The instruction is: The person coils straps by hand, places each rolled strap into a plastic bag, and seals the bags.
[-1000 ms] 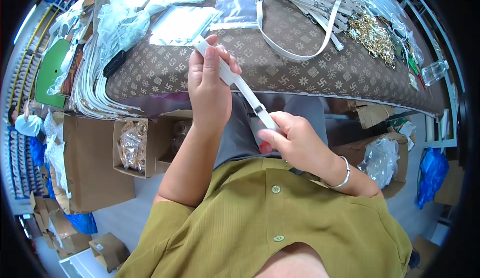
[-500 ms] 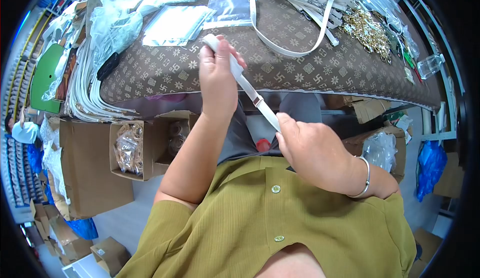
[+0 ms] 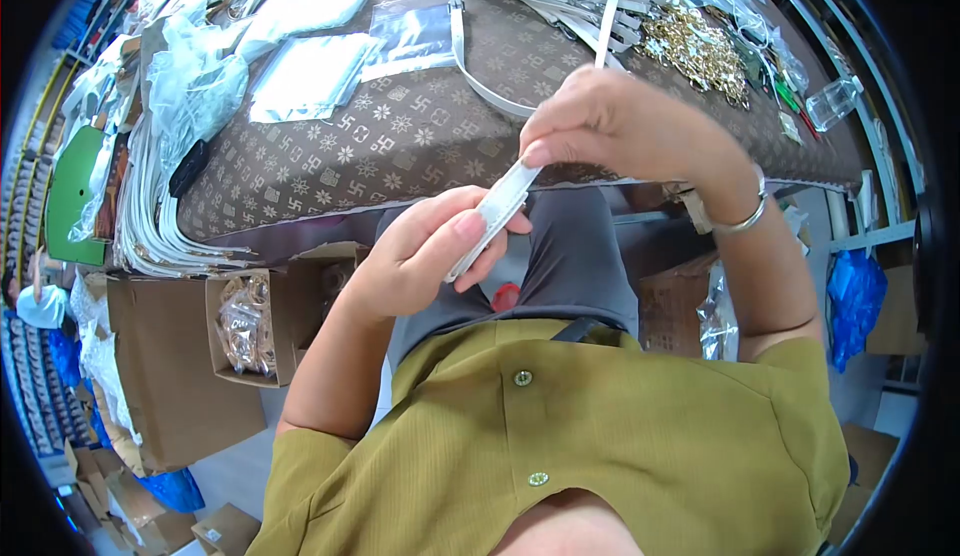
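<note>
A white strap (image 3: 503,199), folded into a short flat bundle, lies slanted between my hands at the table's front edge. My left hand (image 3: 425,251) is closed round its lower part, with the thumb on top. The fingertips of my right hand (image 3: 610,126) pinch its upper end; the hand is slightly blurred. Beyond them on the patterned cloth (image 3: 400,146) lies another white strap (image 3: 478,86) in a loose curve, partly hidden behind my right hand. Clear plastic bags (image 3: 310,76) lie flat to its left.
Gold metal clasps (image 3: 695,51) are heaped at the back right, near a clear bottle (image 3: 834,104). White straps (image 3: 150,206) hang over the left edge. Below stand cardboard boxes (image 3: 180,356). A person (image 3: 42,304) is at the far left.
The strap, earlier stretched long between my hands, is now a short bundle. My left hand has come down and turned; my right hand has moved up to the strap's upper end. The view has shifted.
</note>
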A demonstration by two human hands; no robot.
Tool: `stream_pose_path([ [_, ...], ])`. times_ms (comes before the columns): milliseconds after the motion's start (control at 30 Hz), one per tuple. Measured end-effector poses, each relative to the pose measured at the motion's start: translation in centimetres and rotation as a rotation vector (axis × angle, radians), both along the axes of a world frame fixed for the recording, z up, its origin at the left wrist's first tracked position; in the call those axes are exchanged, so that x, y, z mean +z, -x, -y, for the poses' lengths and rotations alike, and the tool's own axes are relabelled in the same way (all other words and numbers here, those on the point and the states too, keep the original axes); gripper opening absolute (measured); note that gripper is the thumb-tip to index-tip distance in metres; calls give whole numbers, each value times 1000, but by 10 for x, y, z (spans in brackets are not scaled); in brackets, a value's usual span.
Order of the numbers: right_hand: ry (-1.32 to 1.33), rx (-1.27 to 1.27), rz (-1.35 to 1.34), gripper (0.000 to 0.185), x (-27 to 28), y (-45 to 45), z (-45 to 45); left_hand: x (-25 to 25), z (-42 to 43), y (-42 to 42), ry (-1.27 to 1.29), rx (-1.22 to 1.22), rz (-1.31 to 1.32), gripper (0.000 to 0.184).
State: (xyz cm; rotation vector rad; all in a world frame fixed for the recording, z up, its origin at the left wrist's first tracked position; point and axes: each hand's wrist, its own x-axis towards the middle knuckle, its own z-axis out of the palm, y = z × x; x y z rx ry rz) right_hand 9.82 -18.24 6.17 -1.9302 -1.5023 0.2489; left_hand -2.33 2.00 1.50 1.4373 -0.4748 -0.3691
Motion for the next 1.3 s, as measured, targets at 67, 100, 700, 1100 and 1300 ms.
stream_pose_path([
  [67, -132, 19, -166, 21, -25, -1, -6, -7, 1, 1, 346, -31, -76, 39],
  [100, -189, -27, -190, 23, -38, 7, -9, -9, 1, 0, 519, -49, -108, 41],
  [700, -84, -561, 56, 93, -100, -15, -81, -59, -25, -74, 277, 683, 57, 35],
  [1100, 258, -233, 464, 83, -91, -59, -57, -57, -50, -90, -898, 433, 806, 34],
  [1300, 263, -342, 422, 85, -96, -43, -64, -53, -56, -94, -849, 381, 757, 32],
])
